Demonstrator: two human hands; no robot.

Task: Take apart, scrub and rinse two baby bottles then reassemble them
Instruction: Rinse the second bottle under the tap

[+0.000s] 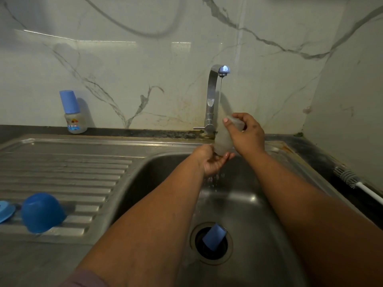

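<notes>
the translucent bottle body (222, 139), cap and nipple off, is held tilted under the tap (213, 96), above the back of the sink basin (259, 204). a thin stream of water (220, 94) falls from the tap's blue nozzle toward the bottle's upper end. the right hand (246, 133) grips that upper end, fingers and thumb curled round it. the left hand (213, 160) is under the bottle's lower end, palm up, fingers loosely cupped and touching it; water drips from this hand into the basin. straight below the tap, in the basin's drain hole (211, 243), a blue cap (213, 237) lies tilted. left of the tap, against the marble wall, the second baby bottle (72, 112) stands upright and assembled with its blue cap on. further left and nearer the camera, on the ribbed drainboard (72, 179), a blue dome cup (41, 212) lies on its side, with a blue ring piece (6, 210) just beside it at the frame edge. right of the tap, on the dark counter, lies a bottle brush (352, 181) with a white handle.
</notes>
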